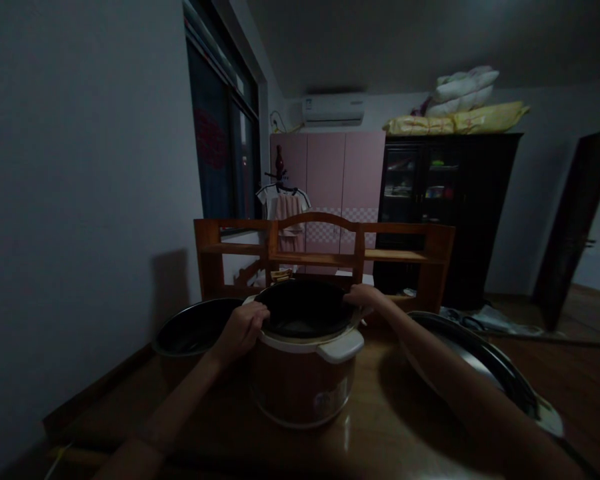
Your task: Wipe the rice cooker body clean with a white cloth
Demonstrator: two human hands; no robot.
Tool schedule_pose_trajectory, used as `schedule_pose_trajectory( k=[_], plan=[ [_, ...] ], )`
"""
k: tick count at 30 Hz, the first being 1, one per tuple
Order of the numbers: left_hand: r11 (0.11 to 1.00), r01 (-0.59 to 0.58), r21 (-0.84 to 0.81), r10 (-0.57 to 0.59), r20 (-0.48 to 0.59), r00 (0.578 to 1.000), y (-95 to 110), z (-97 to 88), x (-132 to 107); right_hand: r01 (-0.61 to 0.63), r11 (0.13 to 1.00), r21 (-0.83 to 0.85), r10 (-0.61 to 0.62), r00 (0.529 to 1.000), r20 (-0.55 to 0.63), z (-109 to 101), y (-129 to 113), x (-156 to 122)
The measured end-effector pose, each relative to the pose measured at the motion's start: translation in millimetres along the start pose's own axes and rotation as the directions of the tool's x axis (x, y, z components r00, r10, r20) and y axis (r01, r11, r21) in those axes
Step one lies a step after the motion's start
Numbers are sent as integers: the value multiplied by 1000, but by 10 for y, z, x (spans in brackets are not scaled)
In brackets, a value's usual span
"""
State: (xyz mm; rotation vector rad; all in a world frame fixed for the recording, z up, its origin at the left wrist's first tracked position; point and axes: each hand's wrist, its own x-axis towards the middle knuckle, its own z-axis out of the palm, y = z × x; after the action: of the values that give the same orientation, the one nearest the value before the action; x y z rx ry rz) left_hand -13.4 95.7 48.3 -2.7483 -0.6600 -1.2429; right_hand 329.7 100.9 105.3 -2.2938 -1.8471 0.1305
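1. Rice cooker (300,393) stands upright and lidless on the tabletop (373,417), in a dim room; behind are a pink wardrobe (325,170) and, to its right, a taller-looking dark cabinet (485,193) with yellow bundles (487,120) on top.
2. Along the tabletop's far edge runs a wooden shelf unit (315,258), arched in the middle, directly behind the cooker.
3. On the right, partly under the person's right forearm, is a round lid or shallow pan (473,358), dark-rimmed and shiny inside; which it is cannot be told.
4. On the left, just beside the cooker, sits a dark pot (177,325), its mouth facing up.
5. Both hands are at the cooker's mouth: the left hand (247,327) on the near left of the rim, the right hand (365,297) across on the right.
6. White handle (343,347) juts from the cooker's front right.
7. Fingers of each hand are bent closed over the rim, holding it; how tightly cannot be told.
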Motion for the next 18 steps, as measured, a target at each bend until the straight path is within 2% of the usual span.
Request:
schedule_pose_trajectory(
  k=[3,9,12,18],
  plan=[
    [1000,-6,5,6,-24,1000,-117,64,0,-39,999,-37,41,996,78,3,17,9],
    [1000,27,-2,-27,-95,995,-312,230,95,-78,996,-35,81,990,113,-40,95,-25],
    [1000,6,-3,-6,-87,996,-255,363,211,-104,994,-42,108,990,94,-98,248,-48],
    [997,-82,0,82,-23,996,25,648,457,-173,983,-65,178,981,72,-236,668,-28]
  ],
)
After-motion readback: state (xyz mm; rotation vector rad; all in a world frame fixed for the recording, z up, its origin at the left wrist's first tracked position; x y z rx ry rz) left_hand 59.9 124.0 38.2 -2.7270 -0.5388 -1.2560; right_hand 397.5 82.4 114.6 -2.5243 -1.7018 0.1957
